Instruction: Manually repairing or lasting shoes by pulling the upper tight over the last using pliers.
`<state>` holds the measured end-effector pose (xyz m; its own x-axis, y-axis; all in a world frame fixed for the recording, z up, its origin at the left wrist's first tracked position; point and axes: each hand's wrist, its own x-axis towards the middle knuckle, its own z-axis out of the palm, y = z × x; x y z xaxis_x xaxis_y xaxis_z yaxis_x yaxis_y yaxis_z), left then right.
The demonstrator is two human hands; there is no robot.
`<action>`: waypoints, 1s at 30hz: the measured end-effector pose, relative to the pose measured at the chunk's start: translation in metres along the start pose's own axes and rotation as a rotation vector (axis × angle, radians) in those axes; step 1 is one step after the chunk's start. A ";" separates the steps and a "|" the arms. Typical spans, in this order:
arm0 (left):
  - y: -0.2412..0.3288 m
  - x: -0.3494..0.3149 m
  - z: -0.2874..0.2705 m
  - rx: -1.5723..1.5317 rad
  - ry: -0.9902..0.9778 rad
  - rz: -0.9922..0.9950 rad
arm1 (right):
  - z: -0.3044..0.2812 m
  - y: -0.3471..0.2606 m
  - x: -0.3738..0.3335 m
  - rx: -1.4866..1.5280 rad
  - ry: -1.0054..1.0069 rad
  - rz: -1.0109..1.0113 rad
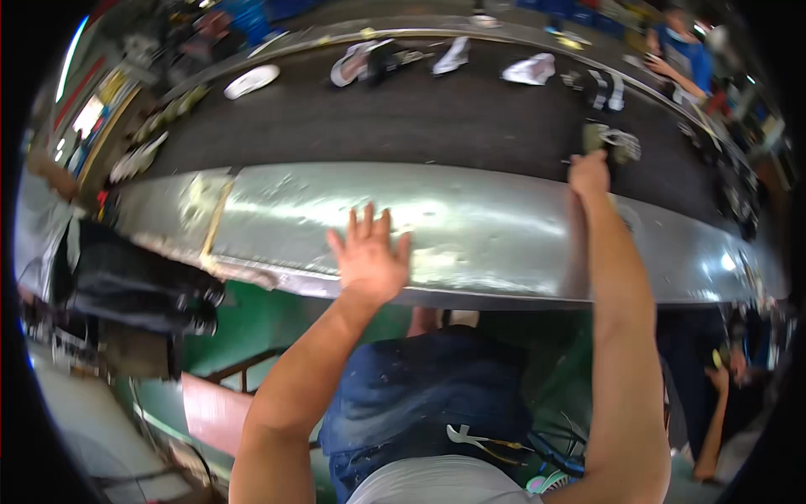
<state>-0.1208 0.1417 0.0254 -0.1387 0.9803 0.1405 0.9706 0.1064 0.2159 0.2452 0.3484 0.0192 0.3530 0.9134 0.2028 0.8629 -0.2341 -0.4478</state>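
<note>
My left hand (pixel 369 262) lies flat with its fingers spread on the shiny metal ledge (pixel 311 202), holding nothing. My right arm reaches forward past this ledge over the dark conveyor belt (pixel 403 118). At the belt's near right, the fingers of my right hand (pixel 590 175) are closed on an olive-green shoe (pixel 598 137), whose near end they partly hide. A pale, strappy-looking part (pixel 623 144) sits against that shoe on its right; blur hides its detail.
White shoe parts (pixel 529 70) and a white oval piece (pixel 252 81) lie along the belt's far side. Dark shoes (pixel 739 197) line the right end. A person in blue (pixel 684 55) works across the belt. Pliers (pixel 480 438) rest by my lap.
</note>
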 end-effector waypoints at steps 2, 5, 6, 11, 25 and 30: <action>0.018 0.003 -0.003 -0.052 -0.016 0.030 | -0.003 0.045 0.031 -0.029 0.104 -0.033; 0.003 -0.007 -0.010 -0.053 0.000 0.004 | -0.001 0.016 0.008 0.047 0.039 0.056; 0.006 -0.006 -0.005 -0.067 0.017 0.020 | 0.002 0.029 0.006 0.023 0.178 -0.065; 0.012 -0.008 -0.003 -0.121 0.041 0.014 | -0.030 0.043 -0.097 0.066 0.106 -0.336; -0.098 -0.218 0.044 -0.526 0.191 0.305 | -0.116 0.144 -0.509 -0.034 -1.106 -0.569; -0.178 -0.327 0.085 -0.576 -0.502 -0.633 | -0.085 0.158 -0.532 -0.087 -0.870 -0.584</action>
<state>-0.2314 -0.1835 -0.1410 -0.3698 0.7413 -0.5601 0.4840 0.6682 0.5650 0.2245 -0.2032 -0.0856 -0.4783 0.8080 -0.3441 0.8505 0.3284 -0.4109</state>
